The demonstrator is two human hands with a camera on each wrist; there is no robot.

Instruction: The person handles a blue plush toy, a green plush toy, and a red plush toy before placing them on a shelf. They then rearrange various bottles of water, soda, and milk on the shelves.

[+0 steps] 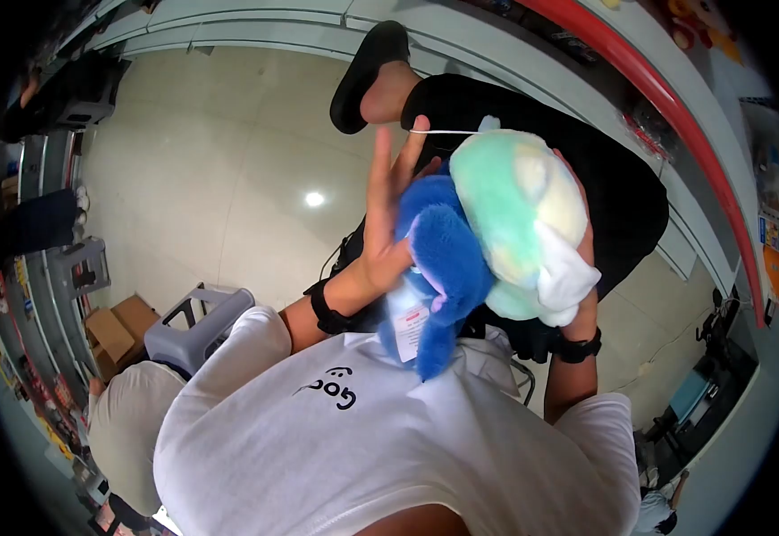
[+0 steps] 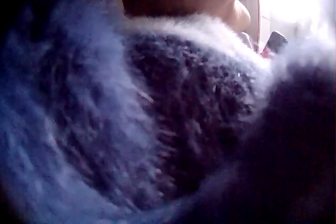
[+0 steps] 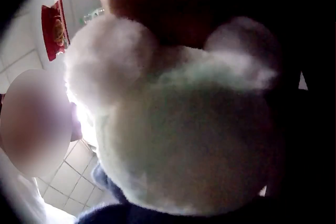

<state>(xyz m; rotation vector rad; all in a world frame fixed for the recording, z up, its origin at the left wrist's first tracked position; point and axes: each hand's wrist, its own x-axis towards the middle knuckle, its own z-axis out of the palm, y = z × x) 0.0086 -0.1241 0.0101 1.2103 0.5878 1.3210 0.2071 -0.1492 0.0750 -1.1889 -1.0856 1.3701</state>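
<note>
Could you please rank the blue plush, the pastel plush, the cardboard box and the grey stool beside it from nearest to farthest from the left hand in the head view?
From the left hand:
1. Blue plush: touching it, on its right.
2. Pastel plush: right, past the blue one.
3. Grey stool: left, on the floor.
4. Cardboard box: farther left.

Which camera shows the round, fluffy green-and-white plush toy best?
The head view! The round, fluffy green-and-white plush toy shows its colours clearly there, beside the fluffy blue plush toy. The right wrist view shows it close up, but dark. In the left wrist view's blurry, mostly bluish fur, I can't pick it out.
</note>
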